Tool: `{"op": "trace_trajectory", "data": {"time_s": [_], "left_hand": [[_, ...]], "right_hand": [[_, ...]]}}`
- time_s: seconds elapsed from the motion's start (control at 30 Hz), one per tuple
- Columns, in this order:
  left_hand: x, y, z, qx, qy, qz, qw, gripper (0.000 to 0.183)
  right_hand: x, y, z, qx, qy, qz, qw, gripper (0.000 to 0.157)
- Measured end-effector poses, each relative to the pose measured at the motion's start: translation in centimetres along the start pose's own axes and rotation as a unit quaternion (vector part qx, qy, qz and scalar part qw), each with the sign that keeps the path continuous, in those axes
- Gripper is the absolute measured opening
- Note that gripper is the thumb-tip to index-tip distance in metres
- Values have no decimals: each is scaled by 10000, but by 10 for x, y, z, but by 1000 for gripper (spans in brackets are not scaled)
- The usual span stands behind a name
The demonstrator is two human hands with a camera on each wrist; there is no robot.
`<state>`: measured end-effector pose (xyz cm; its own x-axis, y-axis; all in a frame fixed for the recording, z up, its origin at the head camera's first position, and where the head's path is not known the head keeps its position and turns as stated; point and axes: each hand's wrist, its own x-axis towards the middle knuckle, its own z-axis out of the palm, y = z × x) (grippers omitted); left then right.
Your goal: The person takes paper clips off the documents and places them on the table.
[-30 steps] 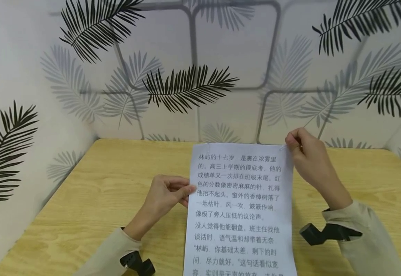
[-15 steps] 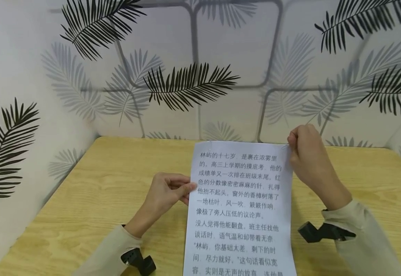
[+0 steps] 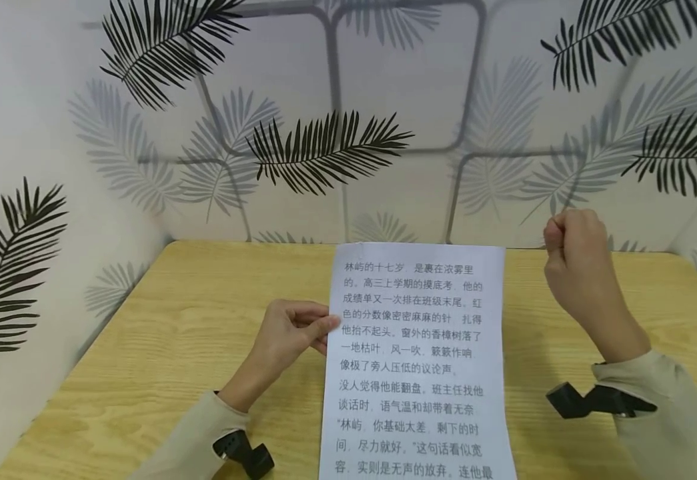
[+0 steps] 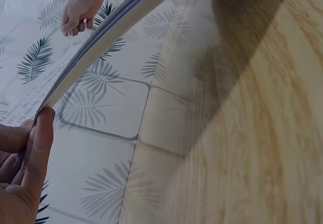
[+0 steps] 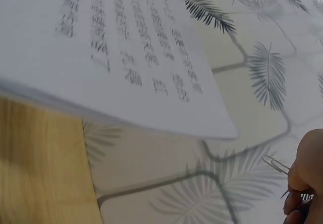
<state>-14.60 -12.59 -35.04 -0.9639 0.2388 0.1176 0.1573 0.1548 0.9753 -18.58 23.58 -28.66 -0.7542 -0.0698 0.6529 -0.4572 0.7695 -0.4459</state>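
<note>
A stack of printed paper sheets [image 3: 411, 393] is held up over the table, its page of text facing me. My left hand [image 3: 291, 340] pinches its left edge, thumb in front and fingers behind. In the left wrist view the stack's edge [image 4: 96, 45] shows several layers between thumb and fingers. To the right of the sheets, apart from them, my right hand [image 3: 585, 273] is raised with curled fingers. The right wrist view shows a metal paper clip [image 5: 275, 164] pinched in its fingertips, away from the top right corner of the stack.
The sheets stand over a wood-grain table [image 3: 204, 280]. Behind it rises a wall [image 3: 396, 193] with a palm-leaf pattern. Black camera mounts [image 3: 600, 401] sit on both sleeved wrists.
My right hand has pulled the paper clip off the stack's top right corner and moved away to the right. The left hand keeps its hold on the left edge.
</note>
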Motion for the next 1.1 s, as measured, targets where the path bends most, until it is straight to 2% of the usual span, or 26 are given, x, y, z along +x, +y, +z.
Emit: {"op": "trace_trajectory", "data": {"time_s": [0.1, 0.17, 0.4, 0.53, 0.67, 0.9, 1.1], "left_hand": [[3, -2, 1, -10, 7, -24, 10000, 17], [2, -2, 1, -4, 14, -25, 10000, 18], [3, -4, 0, -7, 9, 53, 10000, 18], [3, -5, 0, -5, 1, 115, 9999, 19], [3, -5, 1, -38, -24, 170, 9998, 18], [2, -7, 3, -152, -160, 245, 9995, 18], [3, -9, 4, -205, -133, 229, 9994, 18]], "right_hand": [[-4, 16, -9, -218, -138, 216, 9994, 34], [-10, 26, -11, -345, -385, 357, 9980, 29], [-40, 59, -4, -1302, -779, 67, 9884, 16], [-53, 67, -1, -1651, -1087, 285, 9799, 17], [-60, 73, 0, -1623, -1557, 665, 9721, 19], [-63, 87, -3, -1360, -2727, 1291, 9436, 21], [-66, 97, -3, -1149, -3100, 1384, 9336, 28]]}}
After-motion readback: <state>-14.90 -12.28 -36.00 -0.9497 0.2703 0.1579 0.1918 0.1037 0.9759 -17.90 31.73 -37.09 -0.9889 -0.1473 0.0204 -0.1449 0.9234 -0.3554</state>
